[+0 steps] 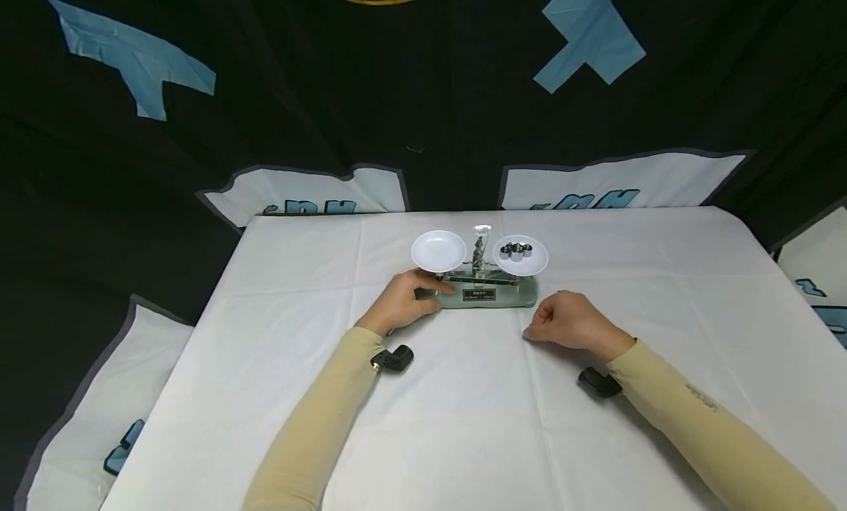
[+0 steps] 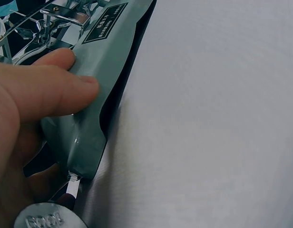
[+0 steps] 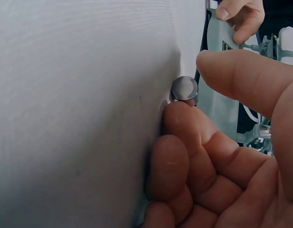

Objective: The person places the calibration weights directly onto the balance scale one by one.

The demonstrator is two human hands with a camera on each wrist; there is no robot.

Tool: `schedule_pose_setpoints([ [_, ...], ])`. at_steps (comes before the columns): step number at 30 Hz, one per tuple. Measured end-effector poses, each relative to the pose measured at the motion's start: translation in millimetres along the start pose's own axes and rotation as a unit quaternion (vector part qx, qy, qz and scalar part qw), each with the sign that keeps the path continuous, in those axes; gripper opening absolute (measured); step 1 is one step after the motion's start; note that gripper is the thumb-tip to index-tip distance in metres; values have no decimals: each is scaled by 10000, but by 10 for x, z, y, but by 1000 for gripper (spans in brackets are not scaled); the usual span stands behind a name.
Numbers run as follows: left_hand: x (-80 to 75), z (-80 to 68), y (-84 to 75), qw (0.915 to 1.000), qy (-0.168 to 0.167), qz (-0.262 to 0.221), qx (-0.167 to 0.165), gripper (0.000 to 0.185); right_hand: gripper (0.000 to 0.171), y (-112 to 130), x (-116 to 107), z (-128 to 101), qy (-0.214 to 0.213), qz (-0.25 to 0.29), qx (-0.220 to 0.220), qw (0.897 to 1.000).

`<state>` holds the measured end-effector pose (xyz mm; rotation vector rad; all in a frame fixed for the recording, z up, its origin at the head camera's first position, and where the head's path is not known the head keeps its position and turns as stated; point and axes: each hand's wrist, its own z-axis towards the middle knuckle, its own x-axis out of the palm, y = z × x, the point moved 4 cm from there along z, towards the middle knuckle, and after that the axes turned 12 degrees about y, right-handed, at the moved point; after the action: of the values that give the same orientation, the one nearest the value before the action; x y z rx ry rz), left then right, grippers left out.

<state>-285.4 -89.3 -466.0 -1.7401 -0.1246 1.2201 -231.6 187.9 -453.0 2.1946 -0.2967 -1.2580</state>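
Note:
A balance scale stands mid-table on a grey-green base. Its left white pan is bare, and its right pan carries several metal weights. My left hand grips the base's left end, thumb lying on top. A round metal piece stamped with figures shows by that palm. My right hand rests curled on the cloth at the base's right end. It pinches a small metal weight between index fingertip and thumb.
White cloth covers the table, whose far edge runs just behind the scale. Black drapes with blue tape shapes and white panels surround it. Black wrist units sit under my forearms.

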Motion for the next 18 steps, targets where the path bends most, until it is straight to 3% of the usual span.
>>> schedule_pose_setpoints([
  [18,1,3,-2,10000,-11,46,-21,31,14,81,-10,18,-134,-374,-27,9992],
])
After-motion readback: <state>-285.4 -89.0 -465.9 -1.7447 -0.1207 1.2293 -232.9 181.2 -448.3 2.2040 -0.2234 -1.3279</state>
